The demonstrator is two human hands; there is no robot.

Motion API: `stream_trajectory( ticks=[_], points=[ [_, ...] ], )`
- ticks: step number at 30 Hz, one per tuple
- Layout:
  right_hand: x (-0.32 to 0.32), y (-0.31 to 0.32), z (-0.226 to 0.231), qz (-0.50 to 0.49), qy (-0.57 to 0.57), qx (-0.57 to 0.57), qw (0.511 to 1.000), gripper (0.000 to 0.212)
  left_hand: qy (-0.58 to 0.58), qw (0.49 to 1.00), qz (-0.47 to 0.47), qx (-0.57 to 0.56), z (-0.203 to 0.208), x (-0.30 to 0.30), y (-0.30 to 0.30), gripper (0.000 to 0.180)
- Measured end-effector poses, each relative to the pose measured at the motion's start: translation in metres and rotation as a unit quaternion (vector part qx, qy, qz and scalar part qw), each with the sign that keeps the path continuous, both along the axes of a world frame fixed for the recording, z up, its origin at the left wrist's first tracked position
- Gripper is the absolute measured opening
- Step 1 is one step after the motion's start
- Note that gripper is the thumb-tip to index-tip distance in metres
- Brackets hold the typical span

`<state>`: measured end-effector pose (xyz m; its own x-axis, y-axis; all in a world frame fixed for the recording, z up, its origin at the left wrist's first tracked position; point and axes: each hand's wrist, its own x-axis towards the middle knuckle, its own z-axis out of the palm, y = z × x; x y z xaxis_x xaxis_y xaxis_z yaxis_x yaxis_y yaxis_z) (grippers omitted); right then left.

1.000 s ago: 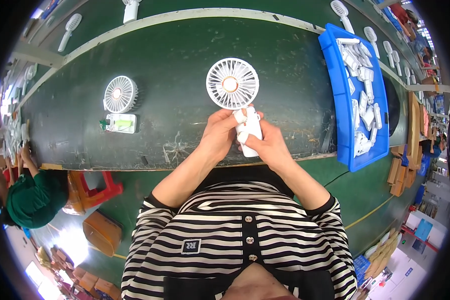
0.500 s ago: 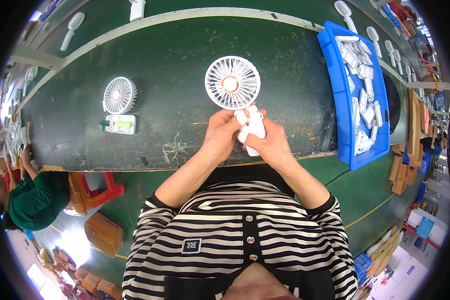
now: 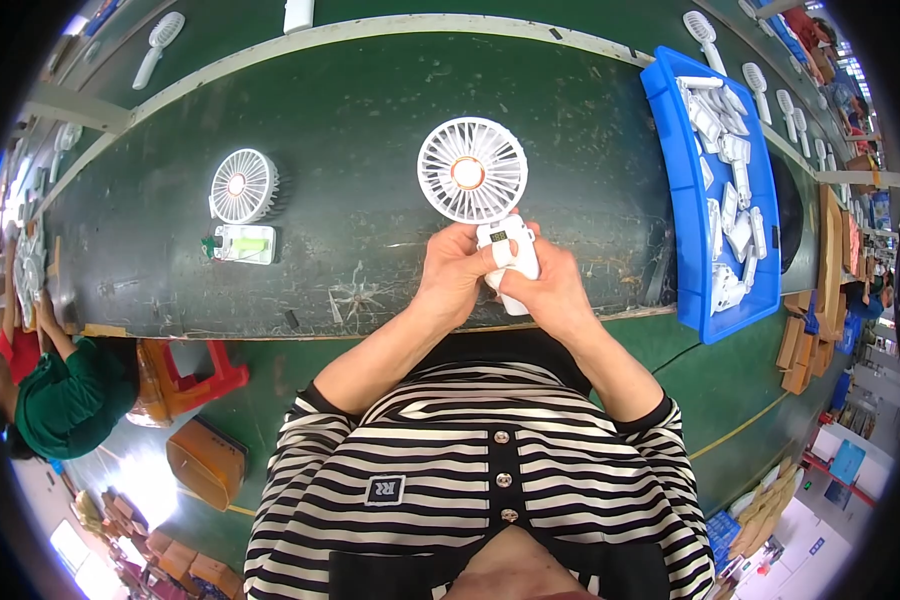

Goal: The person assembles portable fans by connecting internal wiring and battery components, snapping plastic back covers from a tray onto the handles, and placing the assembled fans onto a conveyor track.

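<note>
Both my hands hold a white handheld fan [image 3: 468, 173] just above the near edge of the dark green worktable. Its round grille with an orange-ringed hub points away from me. My left hand [image 3: 452, 275] grips the handle's left side, thumb across its front. My right hand [image 3: 558, 292] closes on the handle's right and lower side. A small dark display window [image 3: 499, 236] shows on the handle above my left thumb. Fingers behind the handle are hidden. To the left lies a second fan head [image 3: 242, 186] with an open handle half [image 3: 246, 244], holding a green cell and a small green part.
A blue bin [image 3: 682, 190] of white handle parts stands at the right of the worktable [image 3: 360, 110]. Past a pale rail [image 3: 370, 26], finished-looking fans [image 3: 158, 48] lie on a green surface. A co-worker in green [image 3: 80, 395] sits at far left, near a red stool [image 3: 225, 370].
The fan in my hands has shifted slightly right and toward me. My left thumb has moved, and the handle's dark window now shows. Fans beyond the rail have slid right.
</note>
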<state>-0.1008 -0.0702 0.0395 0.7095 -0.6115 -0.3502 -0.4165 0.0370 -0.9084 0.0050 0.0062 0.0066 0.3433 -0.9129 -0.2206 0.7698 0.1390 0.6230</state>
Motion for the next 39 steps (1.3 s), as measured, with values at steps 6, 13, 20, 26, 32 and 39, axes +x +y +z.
stream_trajectory(
  ticks=[6,13,20,26,32,39],
  points=[
    [-0.002,0.0,0.0,0.0,0.004,-0.011,1.0,0.023,0.007,1.0,-0.028,0.009,0.002,0.004,-0.001,0.039],
    [0.002,-0.007,0.002,0.01,0.005,-0.021,1.0,0.029,0.059,0.998,-0.017,-0.005,0.002,0.008,-0.004,0.041],
    [0.007,-0.009,0.006,-0.004,0.004,-0.007,1.0,0.031,0.036,0.999,-0.027,-0.008,-0.002,0.009,-0.004,0.043],
    [0.007,-0.01,0.004,-0.013,0.008,-0.004,1.0,0.032,0.04,0.999,-0.008,-0.01,0.002,0.005,-0.004,0.04],
    [0.012,-0.007,0.008,-0.021,0.029,-0.018,0.999,0.031,0.02,0.999,0.024,0.017,-0.001,-0.001,-0.006,0.026],
    [0.016,-0.01,0.002,-0.044,0.036,0.062,0.996,0.037,0.009,0.996,0.047,0.07,0.003,-0.007,-0.01,0.025]
  ],
)
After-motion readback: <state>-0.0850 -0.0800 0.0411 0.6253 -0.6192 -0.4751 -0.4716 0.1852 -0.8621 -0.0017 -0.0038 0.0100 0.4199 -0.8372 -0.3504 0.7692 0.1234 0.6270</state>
